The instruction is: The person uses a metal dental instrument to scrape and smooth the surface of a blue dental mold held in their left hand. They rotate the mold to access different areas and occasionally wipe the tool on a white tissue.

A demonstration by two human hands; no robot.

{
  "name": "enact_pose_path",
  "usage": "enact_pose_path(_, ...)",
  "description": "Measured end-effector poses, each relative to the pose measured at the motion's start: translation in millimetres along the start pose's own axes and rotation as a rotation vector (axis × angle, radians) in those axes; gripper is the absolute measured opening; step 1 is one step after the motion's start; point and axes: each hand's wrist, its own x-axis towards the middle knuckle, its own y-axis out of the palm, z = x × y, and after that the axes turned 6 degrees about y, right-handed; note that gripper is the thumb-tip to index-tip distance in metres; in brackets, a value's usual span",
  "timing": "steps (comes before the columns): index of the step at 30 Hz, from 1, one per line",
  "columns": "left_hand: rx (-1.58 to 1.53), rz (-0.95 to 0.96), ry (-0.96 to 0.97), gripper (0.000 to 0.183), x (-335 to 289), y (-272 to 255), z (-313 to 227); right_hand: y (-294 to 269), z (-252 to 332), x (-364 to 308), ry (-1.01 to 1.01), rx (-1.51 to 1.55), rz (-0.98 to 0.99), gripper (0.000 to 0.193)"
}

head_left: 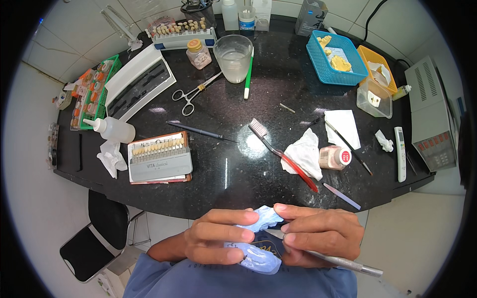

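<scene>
Close to my body, below the table's front edge, my left hand (213, 236) is closed on two light-blue pieces that look like dental plaster models. The upper blue model (266, 220) lies under its fingertips, and the lower blue model (262, 261) sits beneath its lower fingers. Whether the two are joined is hidden. My right hand (328, 232) grips a metal-handled knife (350, 265), its handle pointing to the lower right. A pale blade-like tip reaches between the two models. One right fingertip also rests against the upper model's right end.
On the black table (218, 191) lie a red toothbrush (290, 161), a shade guide (161, 166), a powder bottle (334, 158) and a purple-handled blade (342, 196). Farther back stand a glass of cloudy water (233, 58), scissor-like forceps (187, 102) and a blue basket (318, 69).
</scene>
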Motion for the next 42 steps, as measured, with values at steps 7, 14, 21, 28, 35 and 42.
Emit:
enact_pose_path(7, 0.0, 0.006, 0.005, 0.043, -0.1, -0.6, 1.4, 3.5, -2.3, -0.9, -0.014, 0.014, -0.056, 0.024)
enact_pose_path(14, -0.019, 0.01, -0.025, 0.041, 4.6, -0.6, -0.6, -5.8, 0.9, -5.1, 0.064, 0.013, 0.056, 0.042)
enact_pose_path(21, -0.028, 0.012, -0.042, 0.041, 4.3, 0.4, -1.0, 1.0, -4.4, -4.2, -0.011, 0.031, -0.079, 0.027)
enact_pose_path(28, -0.006, 0.067, -0.071, 0.043, 6.5, -4.3, -5.2, 0.7, -2.0, -6.0, 0.034, -0.006, -0.048, 0.034)
enact_pose_path(35, 0.048, 0.05, -0.012, 0.041, -0.8, -1.8, -0.6, 9.2, -8.9, -10.0, 0.014, -0.005, -0.117, 0.03)
enact_pose_path(42, 0.221, 0.078, 0.135, 0.04, -5.7, 0.4, 9.8, 30.3, -13.3, -9.7, 0.024, 0.009, -0.318, 0.021)
